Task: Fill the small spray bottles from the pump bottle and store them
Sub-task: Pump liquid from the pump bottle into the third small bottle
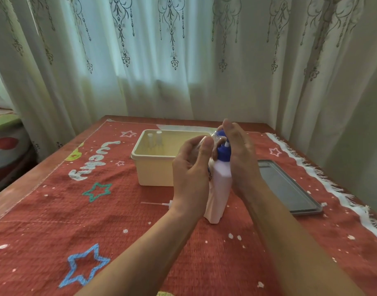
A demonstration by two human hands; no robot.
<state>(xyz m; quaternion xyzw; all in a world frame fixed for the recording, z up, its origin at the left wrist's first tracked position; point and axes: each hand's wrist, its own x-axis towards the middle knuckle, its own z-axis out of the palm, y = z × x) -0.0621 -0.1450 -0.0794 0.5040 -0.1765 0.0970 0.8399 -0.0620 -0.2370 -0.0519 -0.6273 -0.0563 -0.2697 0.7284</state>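
Mid-fill here, I reckon. The left hand (pixel 191 167) has its fingers curled round a small clear spray bottle (pixel 213 136), held right at the blue pump head (pixel 222 150) of the white plastic pump bottle (pixel 219 184) standing on the worktop. The right hand (pixel 239 154) lies on the pump with its fingers straight, not gripping. Next up is probably a steady press with the tiny neck kept under the spout. Two slim bottles (pixel 154 138) already stand in the cream plastic box (pixel 138 146). A loose spray top with a thin tube (pixel 159 203) lies on the coarse red cloth (pixel 55 210), so it needs refitting.
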